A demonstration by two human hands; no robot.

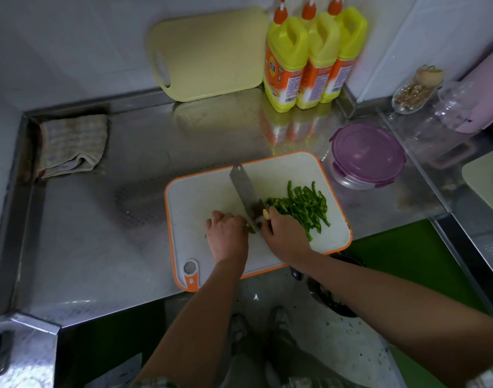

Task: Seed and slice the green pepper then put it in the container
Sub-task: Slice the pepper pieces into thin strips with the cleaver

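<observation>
A white cutting board with an orange rim [200,197] lies on the steel counter. A heap of green pepper strips [304,205] covers its right half. My right hand [284,233] grips the handle of a cleaver [241,186], whose blade points away across the board. My left hand [225,233], fingers curled, holds down a small uncut piece of green pepper [250,228] right beside the blade. A round container with a purple lid [367,155] stands just beyond the board's right corner, lid closed.
Three yellow detergent bottles [309,60] and a pale yellow board [209,54] stand against the back wall. A folded cloth [71,144] lies at the left. Glass jars [416,91] stand at the right. A dark bin [332,301] sits on the floor below the counter's edge.
</observation>
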